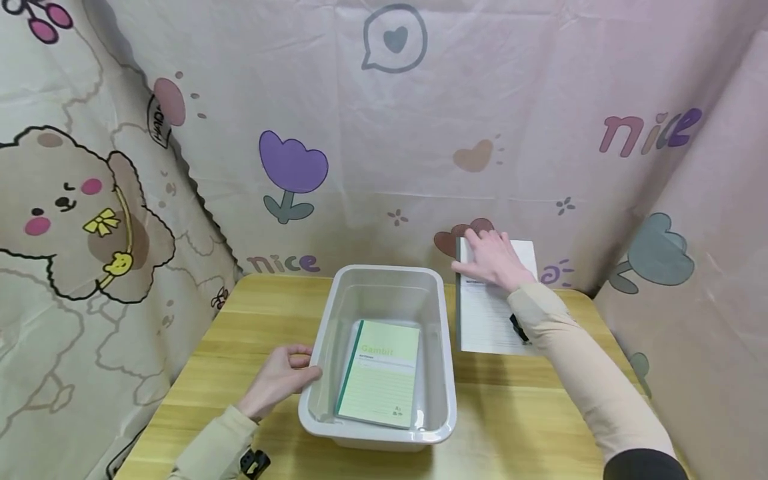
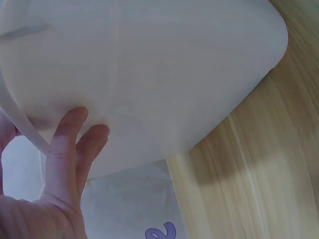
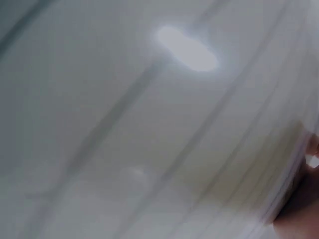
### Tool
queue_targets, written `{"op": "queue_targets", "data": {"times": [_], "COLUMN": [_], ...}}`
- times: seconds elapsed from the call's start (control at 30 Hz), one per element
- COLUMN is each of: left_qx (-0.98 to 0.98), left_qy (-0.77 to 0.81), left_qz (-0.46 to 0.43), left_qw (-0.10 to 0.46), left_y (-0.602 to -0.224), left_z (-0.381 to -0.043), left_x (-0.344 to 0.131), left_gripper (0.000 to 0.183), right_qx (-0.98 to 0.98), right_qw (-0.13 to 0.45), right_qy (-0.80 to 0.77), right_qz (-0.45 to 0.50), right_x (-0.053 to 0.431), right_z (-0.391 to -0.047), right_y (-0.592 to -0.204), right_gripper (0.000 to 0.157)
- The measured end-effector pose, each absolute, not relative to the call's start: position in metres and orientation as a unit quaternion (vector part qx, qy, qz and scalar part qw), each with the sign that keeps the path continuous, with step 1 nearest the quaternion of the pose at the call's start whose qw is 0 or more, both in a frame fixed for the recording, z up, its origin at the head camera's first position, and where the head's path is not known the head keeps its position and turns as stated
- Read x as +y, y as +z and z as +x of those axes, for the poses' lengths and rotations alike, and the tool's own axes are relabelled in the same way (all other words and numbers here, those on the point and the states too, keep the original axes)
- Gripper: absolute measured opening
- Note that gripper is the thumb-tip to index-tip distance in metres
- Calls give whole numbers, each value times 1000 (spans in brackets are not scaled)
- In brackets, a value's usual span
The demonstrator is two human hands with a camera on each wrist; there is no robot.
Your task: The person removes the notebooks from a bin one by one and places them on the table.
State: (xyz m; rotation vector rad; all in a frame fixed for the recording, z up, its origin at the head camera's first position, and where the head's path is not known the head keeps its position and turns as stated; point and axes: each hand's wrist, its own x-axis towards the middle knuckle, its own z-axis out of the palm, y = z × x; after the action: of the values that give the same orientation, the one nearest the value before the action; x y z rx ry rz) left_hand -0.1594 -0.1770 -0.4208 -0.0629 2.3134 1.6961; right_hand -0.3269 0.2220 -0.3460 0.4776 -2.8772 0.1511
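Note:
A light grey plastic bin [image 1: 447, 373] stands on the table, and a pale green notebook [image 1: 384, 380] lies flat on its floor. My left hand [image 1: 282, 377] pinches the bin's left rim. The left wrist view shows fingers [image 2: 65, 154] against the outer wall, with the rim between them and the thumb. Right of the bin, my right hand [image 1: 495, 260] grips a white lined notebook [image 1: 486, 327] near its top end, apparently above the table. That notebook's cover [image 3: 149, 124] fills the right wrist view, blurred, with part of the hand at its edge.
The wooden table [image 1: 264, 313] ends at a patterned cloth [image 1: 372, 167] hanging behind it, with more cloth at both sides. A dark cable [image 1: 123, 453] runs down by the table's left edge.

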Motion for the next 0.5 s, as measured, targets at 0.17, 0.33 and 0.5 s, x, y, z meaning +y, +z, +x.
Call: {"op": "queue_targets", "data": {"times": [0.17, 0.33, 0.5], "left_qx": [799, 798, 796], "left_qy": [585, 587, 590], "left_qz": [-8, 8, 11], "left_qw": [137, 135, 132], "left_y": [-420, -420, -421], "left_z": [-159, -159, -156], "left_x": [-177, -178, -180], "left_gripper": [53, 53, 51], "right_qx": [-982, -981, -982], "right_qw": [100, 95, 87], "right_qy": [45, 44, 53], "right_qz": [156, 161, 162], "right_x": [242, 240, 228], "right_z": [-326, -327, -327], "right_y": [-380, -420, -458], "right_gripper": [57, 62, 62]}}
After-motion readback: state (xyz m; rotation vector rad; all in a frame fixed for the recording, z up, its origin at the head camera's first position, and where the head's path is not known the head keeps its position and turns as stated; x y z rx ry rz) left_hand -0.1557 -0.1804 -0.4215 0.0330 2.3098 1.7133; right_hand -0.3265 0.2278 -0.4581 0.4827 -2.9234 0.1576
